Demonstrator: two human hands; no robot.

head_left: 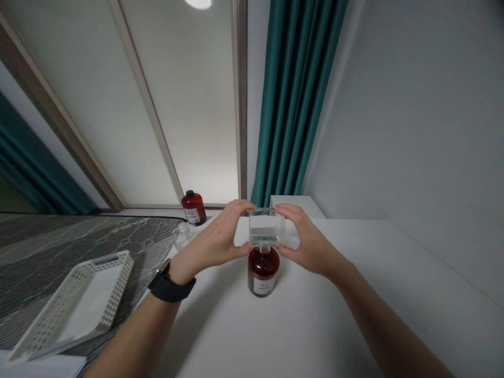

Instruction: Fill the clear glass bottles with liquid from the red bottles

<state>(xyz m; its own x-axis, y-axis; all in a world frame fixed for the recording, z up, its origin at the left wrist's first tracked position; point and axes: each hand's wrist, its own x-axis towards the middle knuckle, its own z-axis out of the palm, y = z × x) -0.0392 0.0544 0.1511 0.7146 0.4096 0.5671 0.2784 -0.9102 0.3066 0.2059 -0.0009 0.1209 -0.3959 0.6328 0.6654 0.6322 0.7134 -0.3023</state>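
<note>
Together, the left hand (220, 236) and right hand (305, 239) grip a clear box (266, 228) above a red bottle (263, 272).

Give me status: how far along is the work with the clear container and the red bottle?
Done: one dark red bottle stands upright on the white table. In hand: left hand and right hand hold the clear container over its neck. Left: a second red bottle stands capped behind, and the white perforated tray lies at the left.

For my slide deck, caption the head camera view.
Both hands hold a clear box over a dark red bottle.
</note>
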